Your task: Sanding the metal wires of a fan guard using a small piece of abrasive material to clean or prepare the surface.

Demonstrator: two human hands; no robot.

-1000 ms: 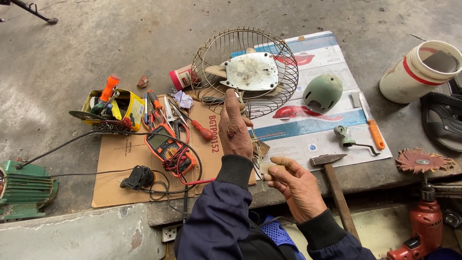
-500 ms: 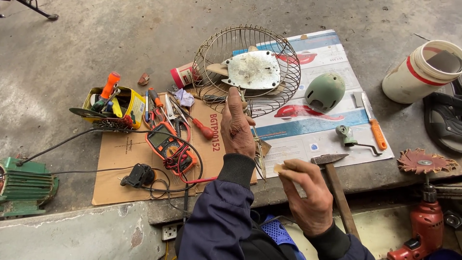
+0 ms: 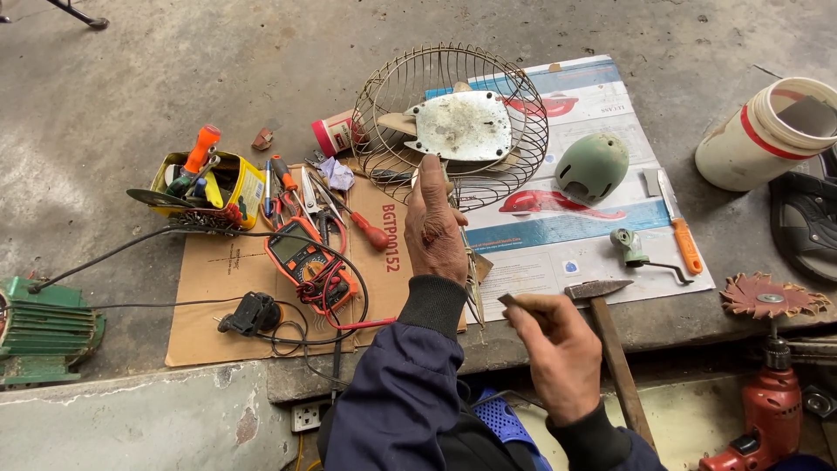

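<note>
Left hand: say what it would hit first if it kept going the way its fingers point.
Probably the wire fan guard: the left hand points up at its near rim, fingertips almost there, though depth is unclear.

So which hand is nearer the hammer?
Right. The right hand sits just left of the hammer head, pinching a small dark piece. The left hand is further away, up by the wire fan guard.

wire guard (image 3: 488, 83): bare metal, dull, rusty
hammer (image 3: 610, 331): steel head, wood handle, worn
cardboard (image 3: 227, 288): matt brown paper
floor (image 3: 174, 70): rough concrete
</note>
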